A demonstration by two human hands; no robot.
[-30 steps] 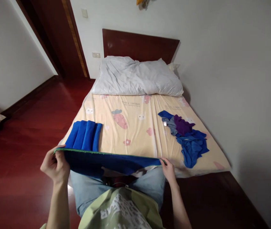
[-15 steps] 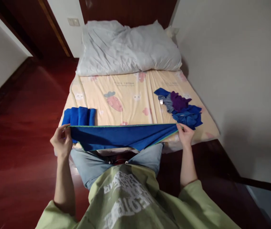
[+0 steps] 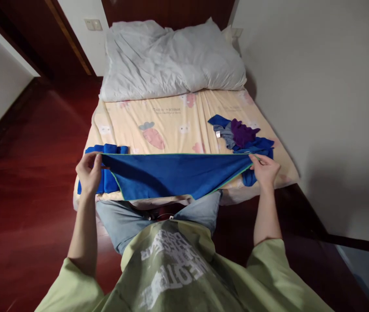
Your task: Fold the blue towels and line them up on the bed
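A blue towel (image 3: 171,175) with a green edge is stretched between my hands, its upper edge taut and its lower part hanging over the front of the bed. My left hand (image 3: 89,173) pinches one upper corner. The opposite corner is pinched in my right hand (image 3: 265,170). Behind the left end of the towel lie several folded blue towels (image 3: 110,181) side by side, partly covered. Close beyond my right hand is a loose heap of cloths: a purple cloth (image 3: 243,133), a grey cloth (image 3: 226,135) with a white tag, and crumpled blue cloths (image 3: 262,146).
The bed (image 3: 124,123) has a cream sheet with carrot and rabbit prints. A large white quilt or pillow (image 3: 171,60) lies against the headboard (image 3: 171,11). A wall (image 3: 327,108) runs along the right; reddish wood floor (image 3: 38,182) stretches along the left.
Both hands have risen toward the far side of the bed, and my right hand has moved further right. The towel now shows more of its face and covers part of the blue cloths.
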